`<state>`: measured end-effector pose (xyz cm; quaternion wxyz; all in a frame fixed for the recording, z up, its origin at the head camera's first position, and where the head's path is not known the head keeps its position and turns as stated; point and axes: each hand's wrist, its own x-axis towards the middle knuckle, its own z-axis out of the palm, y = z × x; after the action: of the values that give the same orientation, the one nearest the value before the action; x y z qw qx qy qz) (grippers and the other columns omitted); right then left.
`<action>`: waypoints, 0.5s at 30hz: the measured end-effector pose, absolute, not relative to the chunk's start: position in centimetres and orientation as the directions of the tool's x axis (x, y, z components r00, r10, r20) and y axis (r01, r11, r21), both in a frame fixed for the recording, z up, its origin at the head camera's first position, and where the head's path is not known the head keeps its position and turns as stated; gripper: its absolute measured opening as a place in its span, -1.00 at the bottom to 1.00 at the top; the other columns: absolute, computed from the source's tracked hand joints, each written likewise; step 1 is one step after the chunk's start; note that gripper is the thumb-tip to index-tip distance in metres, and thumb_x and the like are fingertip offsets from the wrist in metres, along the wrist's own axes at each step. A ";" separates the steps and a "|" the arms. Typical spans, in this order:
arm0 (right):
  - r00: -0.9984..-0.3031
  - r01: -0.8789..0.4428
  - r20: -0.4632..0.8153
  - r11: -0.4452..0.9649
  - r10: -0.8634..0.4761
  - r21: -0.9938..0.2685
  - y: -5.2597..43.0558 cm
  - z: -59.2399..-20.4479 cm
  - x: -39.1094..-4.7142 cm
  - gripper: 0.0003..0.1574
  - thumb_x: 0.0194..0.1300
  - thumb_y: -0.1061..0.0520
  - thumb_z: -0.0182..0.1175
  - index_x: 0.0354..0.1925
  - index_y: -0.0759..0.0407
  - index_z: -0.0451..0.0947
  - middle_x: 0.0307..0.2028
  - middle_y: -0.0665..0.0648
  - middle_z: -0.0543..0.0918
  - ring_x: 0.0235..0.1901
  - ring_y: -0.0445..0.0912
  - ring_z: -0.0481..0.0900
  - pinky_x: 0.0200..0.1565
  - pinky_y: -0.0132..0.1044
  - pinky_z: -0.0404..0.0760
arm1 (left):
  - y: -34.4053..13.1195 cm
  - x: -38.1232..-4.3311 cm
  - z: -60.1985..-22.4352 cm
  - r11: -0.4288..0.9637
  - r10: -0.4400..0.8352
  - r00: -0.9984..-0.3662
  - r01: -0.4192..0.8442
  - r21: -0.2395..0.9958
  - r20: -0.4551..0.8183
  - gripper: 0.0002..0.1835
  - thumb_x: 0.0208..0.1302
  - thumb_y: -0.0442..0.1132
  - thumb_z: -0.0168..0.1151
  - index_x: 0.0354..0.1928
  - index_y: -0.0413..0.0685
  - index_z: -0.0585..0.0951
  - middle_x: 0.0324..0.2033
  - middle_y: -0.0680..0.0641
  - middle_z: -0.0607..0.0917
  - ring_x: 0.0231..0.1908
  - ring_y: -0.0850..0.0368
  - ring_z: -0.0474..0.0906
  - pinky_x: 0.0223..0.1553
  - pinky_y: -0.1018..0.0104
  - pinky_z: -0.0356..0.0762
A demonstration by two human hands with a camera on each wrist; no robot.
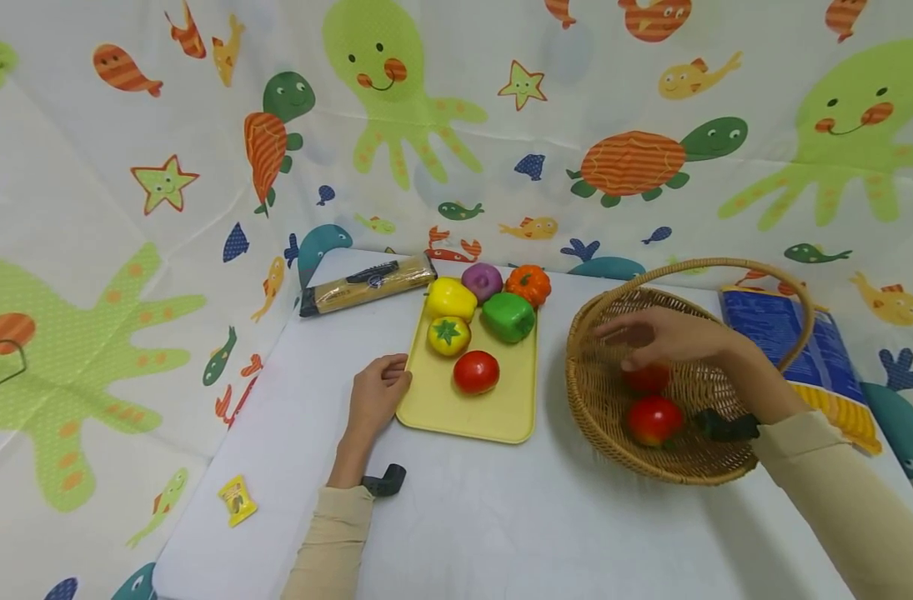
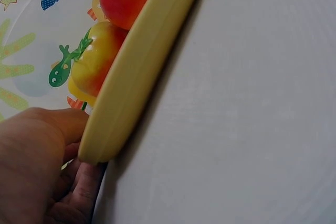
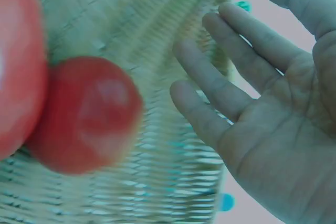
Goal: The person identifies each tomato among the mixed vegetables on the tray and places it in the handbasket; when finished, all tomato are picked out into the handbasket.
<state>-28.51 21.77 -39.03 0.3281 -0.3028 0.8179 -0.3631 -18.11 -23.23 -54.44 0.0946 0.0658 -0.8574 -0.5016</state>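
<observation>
My left hand (image 1: 378,392) holds the left edge of a yellow tray (image 1: 426,408); in the left wrist view the rim sits between its thumb and fingers. On the tray lie a red tomato (image 1: 476,372), a yellow-red tomato with a green leaf top (image 1: 448,335), a yellow pepper (image 1: 451,299), a green pepper (image 1: 509,317), a purple onion-like vegetable (image 1: 482,282) and an orange pumpkin (image 1: 529,286). Over the wicker basket (image 1: 599,417) hovers my right hand (image 1: 669,335), its fingers spread and holding nothing. Inside the basket are a red fruit (image 1: 654,419) and another red round one (image 1: 647,380), partly covered by the hand.
A pasta packet (image 1: 369,284) lies behind the tray. Right of the basket is a blue and yellow bag (image 1: 797,342), and its tall handle (image 1: 726,262) arches over it. A small yellow wrapped packet (image 1: 237,500) rests at the table's left. Printed cloth hangs behind.
</observation>
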 end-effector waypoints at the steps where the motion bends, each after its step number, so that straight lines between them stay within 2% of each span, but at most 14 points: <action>1: -0.608 -0.283 -0.295 0.548 -0.737 -0.787 21.7 -38.5 -28.2 -0.32 0.28 0.11 0.35 0.33 0.16 0.43 0.26 0.27 0.48 0.28 0.26 0.37 0.17 0.06 0.50 | -23.2 -18.1 -54.4 0.489 -0.207 -0.974 -0.017 0.872 0.097 -0.64 0.30 -0.24 0.29 0.11 -0.14 0.64 -0.11 -0.07 0.69 -0.14 0.11 0.64 -0.09 0.24 0.64; 4: -0.617 -0.347 -0.218 0.510 -0.756 -0.787 21.5 -37.0 -26.9 -0.37 0.32 0.12 0.32 0.32 0.17 0.44 0.23 0.21 0.52 0.26 0.20 0.42 0.18 0.06 0.49 | -23.3 -18.1 -54.4 0.491 -0.207 -0.974 -0.019 0.871 0.096 -0.64 0.29 -0.24 0.29 0.11 -0.13 0.64 -0.11 -0.07 0.69 -0.14 0.11 0.65 -0.09 0.25 0.64; 7: -0.635 -0.417 -0.141 0.490 -0.760 -0.766 21.2 -35.8 -25.3 -0.39 0.34 0.10 0.30 0.32 0.11 0.45 0.21 0.09 0.54 0.24 0.05 0.45 0.18 -0.05 0.51 | -23.3 -18.1 -54.4 0.495 -0.212 -0.972 -0.020 0.869 0.099 -0.64 0.29 -0.24 0.30 0.11 -0.14 0.64 -0.10 -0.07 0.69 -0.14 0.10 0.65 -0.09 0.23 0.65; 10: -0.652 -0.476 -0.093 0.502 -0.752 -0.721 20.4 -34.8 -23.3 -0.40 0.35 0.03 0.30 0.32 -0.01 0.46 0.22 -0.03 0.53 0.24 -0.09 0.43 0.15 -0.16 0.53 | -23.3 -18.2 -54.3 0.492 -0.219 -0.971 -0.021 0.870 0.101 -0.64 0.28 -0.24 0.30 0.11 -0.14 0.64 -0.10 -0.07 0.69 -0.14 0.09 0.65 -0.09 0.22 0.65; 15: -0.654 -0.551 -0.010 0.486 -0.757 -0.679 18.1 -34.2 -20.0 -0.41 0.31 -0.02 0.33 0.29 -0.19 0.49 0.22 -0.11 0.53 0.21 -0.16 0.43 0.15 -0.15 0.53 | -23.2 -18.2 -54.5 0.484 -0.218 -0.972 -0.029 0.874 0.088 -0.65 0.29 -0.23 0.30 0.11 -0.11 0.64 -0.11 -0.05 0.69 -0.14 0.12 0.64 -0.09 0.25 0.64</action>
<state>-20.03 18.10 -34.20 0.1560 -0.3858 0.8476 -0.3293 -18.21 -23.22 -54.47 0.0939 0.0722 -0.8564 -0.5026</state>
